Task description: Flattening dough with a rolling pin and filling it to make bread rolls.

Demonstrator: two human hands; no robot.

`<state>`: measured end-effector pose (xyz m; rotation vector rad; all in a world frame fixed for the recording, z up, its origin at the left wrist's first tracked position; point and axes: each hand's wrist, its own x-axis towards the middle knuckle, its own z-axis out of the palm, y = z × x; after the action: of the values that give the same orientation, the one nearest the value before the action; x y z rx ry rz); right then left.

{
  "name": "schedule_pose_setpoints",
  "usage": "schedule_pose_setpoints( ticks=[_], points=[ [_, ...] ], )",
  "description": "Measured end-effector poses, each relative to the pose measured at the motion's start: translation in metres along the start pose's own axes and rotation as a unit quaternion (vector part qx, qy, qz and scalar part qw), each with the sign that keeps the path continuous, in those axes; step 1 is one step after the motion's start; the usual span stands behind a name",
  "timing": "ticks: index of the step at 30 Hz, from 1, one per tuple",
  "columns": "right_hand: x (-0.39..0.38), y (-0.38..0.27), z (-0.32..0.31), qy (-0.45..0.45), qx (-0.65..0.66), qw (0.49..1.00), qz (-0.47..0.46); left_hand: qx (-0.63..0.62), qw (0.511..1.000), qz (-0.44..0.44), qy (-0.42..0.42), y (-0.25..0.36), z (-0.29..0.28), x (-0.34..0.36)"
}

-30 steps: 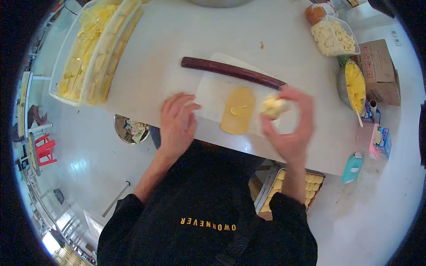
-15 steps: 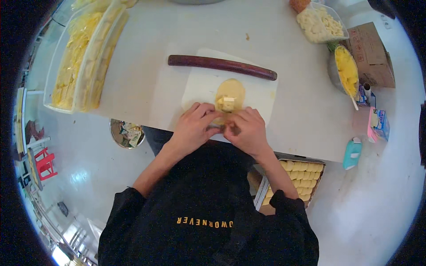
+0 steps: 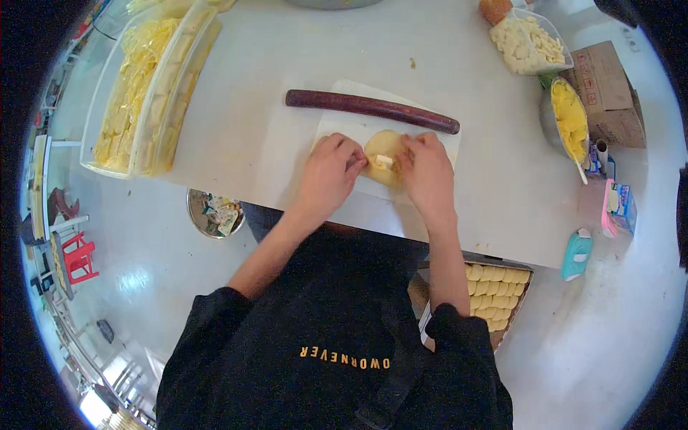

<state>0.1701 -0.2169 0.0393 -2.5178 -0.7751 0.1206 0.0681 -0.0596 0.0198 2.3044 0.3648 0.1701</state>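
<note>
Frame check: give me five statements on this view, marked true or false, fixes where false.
1. The left hand and right hand touch opposite sides of the flat, pale-yellow dough piece. True.
2. The dark reddish-brown cylindrical rod is gripped by the right hand. False: it lies across the white flat board, beyond both hands.
3. Pale filling sits on the dough piece. True.
4. The round grey metal bowl stands left of the rod. False: it stands to the right.
5. A red plastic stool shows at the picture's left. True.

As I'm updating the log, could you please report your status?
Left hand at left edge of dough, right hand at right. Filling showing. Rolling pin beyond, seemingly not in the way.
</note>
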Motion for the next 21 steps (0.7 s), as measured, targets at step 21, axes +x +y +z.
schedule_pose_setpoints(
  ticks=[21],
  points=[
    [-0.027,0.000,-0.034,-0.019,0.033,0.988,-0.147,-0.030,0.959,0.250,-0.133,-0.003,-0.011,0.020]
  ],
)
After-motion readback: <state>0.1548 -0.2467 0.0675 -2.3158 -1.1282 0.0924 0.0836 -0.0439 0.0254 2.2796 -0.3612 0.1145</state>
